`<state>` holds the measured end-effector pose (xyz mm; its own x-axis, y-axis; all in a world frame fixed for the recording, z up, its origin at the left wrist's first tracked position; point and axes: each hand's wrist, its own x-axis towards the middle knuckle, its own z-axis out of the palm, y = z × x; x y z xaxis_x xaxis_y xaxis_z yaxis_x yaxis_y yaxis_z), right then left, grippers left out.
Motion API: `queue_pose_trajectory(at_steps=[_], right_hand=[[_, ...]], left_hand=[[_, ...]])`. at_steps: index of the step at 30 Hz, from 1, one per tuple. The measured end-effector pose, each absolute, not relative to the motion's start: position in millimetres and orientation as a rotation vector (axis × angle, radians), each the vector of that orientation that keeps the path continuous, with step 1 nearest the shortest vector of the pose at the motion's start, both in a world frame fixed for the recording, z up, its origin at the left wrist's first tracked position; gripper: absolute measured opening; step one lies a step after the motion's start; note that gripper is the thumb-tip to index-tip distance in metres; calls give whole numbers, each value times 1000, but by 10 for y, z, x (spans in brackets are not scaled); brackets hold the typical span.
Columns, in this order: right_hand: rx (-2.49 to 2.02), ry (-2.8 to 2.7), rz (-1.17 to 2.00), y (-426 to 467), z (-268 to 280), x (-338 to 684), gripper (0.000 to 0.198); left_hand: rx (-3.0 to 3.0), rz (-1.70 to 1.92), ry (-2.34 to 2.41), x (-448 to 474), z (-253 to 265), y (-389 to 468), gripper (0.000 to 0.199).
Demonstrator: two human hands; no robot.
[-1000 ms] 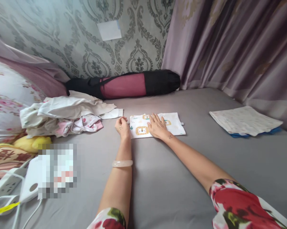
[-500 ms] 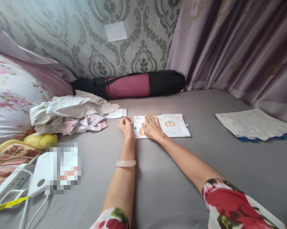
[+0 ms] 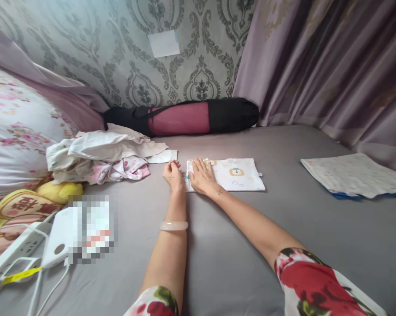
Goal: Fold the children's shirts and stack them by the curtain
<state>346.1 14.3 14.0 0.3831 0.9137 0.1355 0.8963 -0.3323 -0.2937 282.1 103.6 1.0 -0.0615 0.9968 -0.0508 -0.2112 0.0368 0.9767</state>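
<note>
A white folded cloth (image 3: 224, 182) printed with yellow lions lies flat on the bed, a small tag at its right end. My right hand (image 3: 203, 177) rests palm down on its left part, fingers stretched out, covering some of the print. Just beside the cloth's left edge is my left hand (image 3: 172, 176), its fingers curled in. I see nothing held in it, though its palm side is partly hidden. A pale bangle (image 3: 174, 226) circles my left forearm.
Crumpled baby clothes (image 3: 112, 149) are heaped at left. Folded cloths (image 3: 359, 173) lie at right on the grey sheet (image 3: 237, 250). A black and maroon long bag (image 3: 181, 118) lies along the wall. A power strip (image 3: 23, 245), white device (image 3: 61, 237) and cables sit at lower left.
My right hand has slid left across the cloth toward its left edge, uncovering more of the middle. My left hand stays beside the cloth, fingers curled. The view has shifted slightly.
</note>
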Motion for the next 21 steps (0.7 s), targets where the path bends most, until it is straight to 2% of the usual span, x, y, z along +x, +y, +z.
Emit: queue_pose_trajectory(at_steps=[11,21], right_hand=[[-2303,-1664,101,336,67,3351,59],[-2237,-1599,92,166,170,3472,57]], left_hand=[[1007,1324,1130,2801,-38,1080,25],[1238,1327,1068,2849,13,989,24]])
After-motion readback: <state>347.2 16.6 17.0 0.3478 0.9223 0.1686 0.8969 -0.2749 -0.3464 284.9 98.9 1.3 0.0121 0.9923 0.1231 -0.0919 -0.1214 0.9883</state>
